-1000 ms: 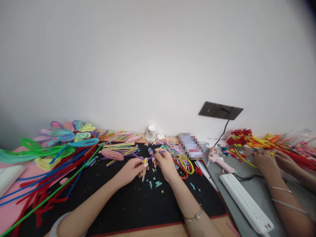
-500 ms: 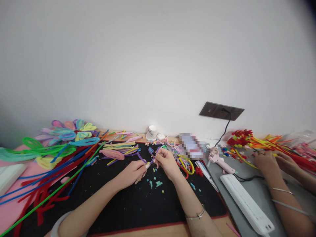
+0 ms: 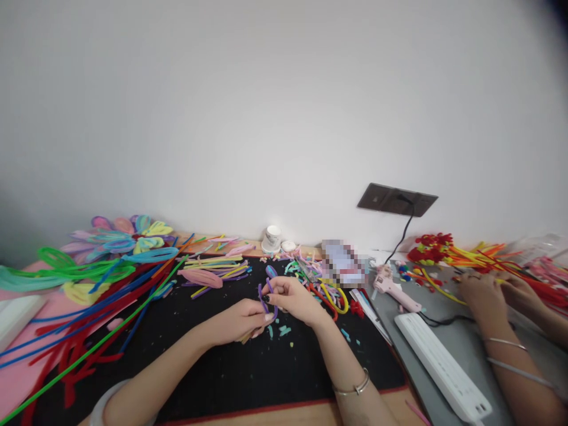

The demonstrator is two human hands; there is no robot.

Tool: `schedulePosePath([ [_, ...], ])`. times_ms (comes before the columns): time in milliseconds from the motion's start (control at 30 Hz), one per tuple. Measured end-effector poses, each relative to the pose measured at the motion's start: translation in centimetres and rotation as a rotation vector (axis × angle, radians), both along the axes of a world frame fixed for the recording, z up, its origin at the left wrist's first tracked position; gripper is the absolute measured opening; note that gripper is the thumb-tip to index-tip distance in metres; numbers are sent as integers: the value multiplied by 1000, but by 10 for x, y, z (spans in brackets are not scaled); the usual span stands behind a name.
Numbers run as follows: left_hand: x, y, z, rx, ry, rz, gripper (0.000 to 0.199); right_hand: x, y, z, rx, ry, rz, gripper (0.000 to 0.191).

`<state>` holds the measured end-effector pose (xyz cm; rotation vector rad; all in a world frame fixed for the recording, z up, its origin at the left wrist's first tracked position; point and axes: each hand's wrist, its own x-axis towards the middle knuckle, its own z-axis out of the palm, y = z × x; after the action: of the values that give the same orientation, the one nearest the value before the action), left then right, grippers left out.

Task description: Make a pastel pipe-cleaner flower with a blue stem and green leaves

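Note:
Near the middle of the black mat [image 3: 213, 367], my left hand [image 3: 244, 320] pinches the lower part of a bent purple pipe cleaner [image 3: 261, 296]. My right hand [image 3: 290, 299], thumb and fingers pressed together, grips the same purple piece at its upper part. The piece forms a narrow loop between the hands, and a blue-purple end shows above the right fingers. Small teal scraps [image 3: 284, 331] lie on the mat below the right hand. Cut purple, yellow and pink pipe cleaners [image 3: 231, 271] lie behind my left hand.
Colourful pipe cleaner flowers [image 3: 119, 236] and long stems cover the left. At the back stand a white cup [image 3: 272, 236] and a blurred phone [image 3: 344, 263]. A pink glue gun [image 3: 397, 290] and white power strip [image 3: 444, 367] lie right, beside another person's hands [image 3: 483, 293].
Both hands have moved slightly down. The purple piece between them now stands more upright as a loop, and my right hand has turned, with its fingers curled further around it.

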<state>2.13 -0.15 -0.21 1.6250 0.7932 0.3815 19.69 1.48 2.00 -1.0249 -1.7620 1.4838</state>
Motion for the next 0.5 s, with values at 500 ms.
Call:
schedulePosePath([
  [500,3,-3,2,49,30,63,41,-3,2,-2,72,33,-201,4],
])
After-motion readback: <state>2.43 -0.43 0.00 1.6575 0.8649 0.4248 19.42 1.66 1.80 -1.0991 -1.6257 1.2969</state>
